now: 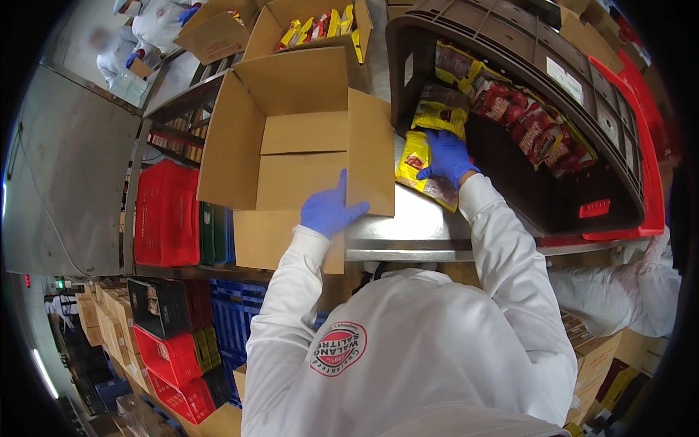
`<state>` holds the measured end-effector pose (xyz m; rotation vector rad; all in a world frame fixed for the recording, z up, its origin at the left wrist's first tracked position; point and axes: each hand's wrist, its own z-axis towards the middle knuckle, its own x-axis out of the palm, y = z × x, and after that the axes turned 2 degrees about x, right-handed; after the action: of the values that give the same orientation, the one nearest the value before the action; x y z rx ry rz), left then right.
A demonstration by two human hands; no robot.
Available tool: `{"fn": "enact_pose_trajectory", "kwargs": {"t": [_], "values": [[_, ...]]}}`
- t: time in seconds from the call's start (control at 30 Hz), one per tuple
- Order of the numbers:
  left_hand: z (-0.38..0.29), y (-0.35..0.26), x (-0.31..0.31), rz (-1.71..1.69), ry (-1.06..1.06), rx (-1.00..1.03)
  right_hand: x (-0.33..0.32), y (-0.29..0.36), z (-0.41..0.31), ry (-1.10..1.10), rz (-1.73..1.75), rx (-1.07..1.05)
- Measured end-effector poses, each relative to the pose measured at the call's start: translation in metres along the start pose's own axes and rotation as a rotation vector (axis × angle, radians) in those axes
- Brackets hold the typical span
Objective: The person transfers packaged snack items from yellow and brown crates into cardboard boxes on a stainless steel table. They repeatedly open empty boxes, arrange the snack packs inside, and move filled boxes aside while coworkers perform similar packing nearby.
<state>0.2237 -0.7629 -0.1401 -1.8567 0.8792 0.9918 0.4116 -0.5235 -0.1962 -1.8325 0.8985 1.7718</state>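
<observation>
An open cardboard box (pixel 303 180) stands before me on the metal table, its flaps spread and no packets visible inside. My left hand (pixel 329 210), in a blue glove, grips the box at its near right corner, with the thumb against the right flap (pixel 372 153). To the right, my blue-gloved right hand (pixel 449 155) grasps a yellow plastic food packet (pixel 410 164); its fingers partly cover the packet. Just beyond it lies another yellow-and-clear packet (pixel 440 104) at the mouth of a brown plastic crate (pixel 513 43). Several red-and-yellow packets (pixel 524 120) rest inside that crate.
Behind the open box is another cardboard box (pixel 363 24) holding several packets (pixel 322 27). Stacked red crates (pixel 166 213) stand at the left, below the table (pixel 409 240). Co-workers in white (pixel 158 24) are at upper left; a white-clothed person (pixel 606 295) is at right.
</observation>
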Motion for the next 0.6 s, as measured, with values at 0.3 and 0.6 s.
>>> {"fn": "enact_pose_trajectory", "kwargs": {"t": [0.3, 0.6], "values": [[0.0, 0.003, 0.004, 0.006, -0.039, 0.034, 0.046, -0.008, -0.083, 0.193, 0.901, 0.378], [-0.014, 0.007, 0.003, 0.099, 0.105, 0.051, -0.026, 0.015, -0.107, -0.257, 1.113, 0.307]]}}
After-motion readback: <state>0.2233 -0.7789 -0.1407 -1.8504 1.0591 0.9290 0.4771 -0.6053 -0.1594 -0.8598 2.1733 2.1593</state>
